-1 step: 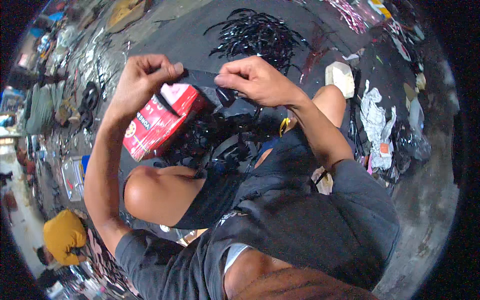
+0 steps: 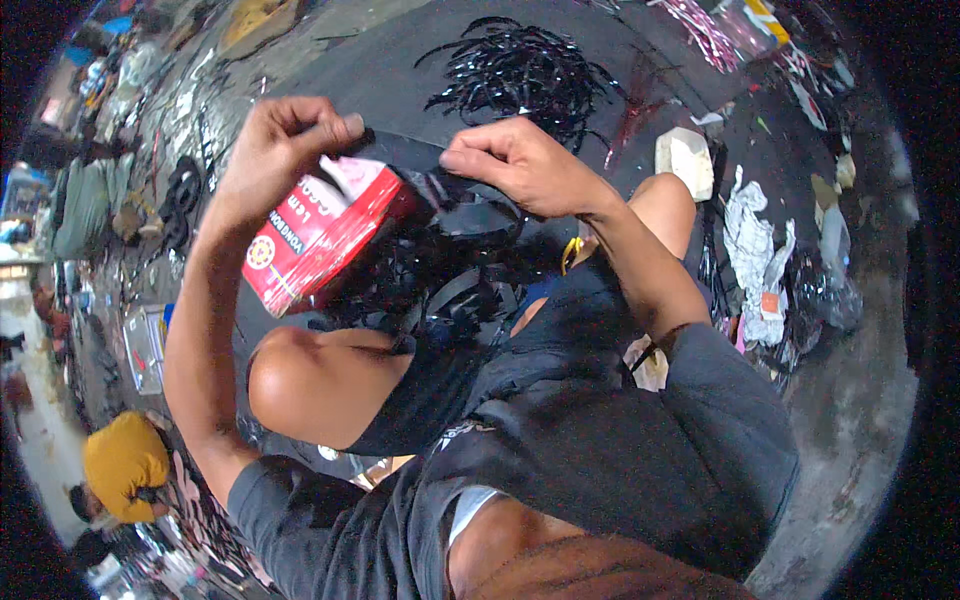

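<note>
A thin, glossy black strip (image 2: 405, 152) stretches between my two hands. Its left end is pinched between thumb and fingers of my left hand (image 2: 285, 150), its right end in those of my right hand (image 2: 530, 170). Below the left hand stands a red carton (image 2: 320, 240) with white and pink at its open top. Loose black strips (image 2: 465, 250) lie tangled between my legs, beside the carton. Past my hands, a spread heap of shiny black strips (image 2: 515, 85) rests on the dark floor.
To the right lie a whitish block (image 2: 685, 165) near my knee and a crumpled white sheet (image 2: 755, 245). Pink shiny strips (image 2: 700, 35) are at the far right. Mixed scraps cover the left side, where a person in yellow (image 2: 125, 465) sits low.
The strip shows wider and more plainly between my hands. My left hand is slightly higher, and my right hand has shifted a little to the right.
</note>
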`<state>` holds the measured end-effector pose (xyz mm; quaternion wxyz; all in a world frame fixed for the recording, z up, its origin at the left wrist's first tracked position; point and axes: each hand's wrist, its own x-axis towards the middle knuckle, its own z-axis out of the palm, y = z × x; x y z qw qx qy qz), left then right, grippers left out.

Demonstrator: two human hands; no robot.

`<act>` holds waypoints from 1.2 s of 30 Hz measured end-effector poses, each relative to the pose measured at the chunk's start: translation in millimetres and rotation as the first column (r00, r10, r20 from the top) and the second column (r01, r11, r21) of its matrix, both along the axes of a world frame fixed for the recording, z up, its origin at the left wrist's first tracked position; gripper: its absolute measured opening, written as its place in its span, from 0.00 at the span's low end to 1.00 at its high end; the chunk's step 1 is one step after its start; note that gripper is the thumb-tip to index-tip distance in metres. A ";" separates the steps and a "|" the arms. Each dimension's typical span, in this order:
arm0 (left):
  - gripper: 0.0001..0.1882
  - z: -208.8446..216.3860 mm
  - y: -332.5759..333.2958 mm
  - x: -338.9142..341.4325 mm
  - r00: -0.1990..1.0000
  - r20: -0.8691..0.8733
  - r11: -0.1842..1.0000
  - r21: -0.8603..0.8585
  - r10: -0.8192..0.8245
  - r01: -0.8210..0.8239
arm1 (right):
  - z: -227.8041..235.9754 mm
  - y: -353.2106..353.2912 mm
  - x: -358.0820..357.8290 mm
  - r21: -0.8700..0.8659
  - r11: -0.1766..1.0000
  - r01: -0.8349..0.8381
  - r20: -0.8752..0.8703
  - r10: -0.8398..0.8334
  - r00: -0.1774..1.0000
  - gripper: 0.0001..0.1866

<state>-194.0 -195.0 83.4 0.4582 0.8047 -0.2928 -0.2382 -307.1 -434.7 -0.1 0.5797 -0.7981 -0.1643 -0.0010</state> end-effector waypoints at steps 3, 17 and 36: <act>0.12 11.6 30.5 34.5 0.941 0.285 0.977 0.060 0.182 -0.207 | -18.0 -16.9 -5.8 0.042 0.999 0.030 -0.202 -0.021 0.979 0.20; 0.14 9.4 10.5 3.2 0.979 0.179 0.994 0.056 -0.098 0.089 | 21.3 27.2 23.8 0.024 0.967 0.254 0.562 -0.223 0.796 0.19; 0.13 -32.0 143.7 26.4 0.984 -0.024 0.984 -0.004 0.178 -0.178 | 52.7 -82.2 56.4 -0.234 0.972 0.011 -0.045 -0.022 0.999 0.14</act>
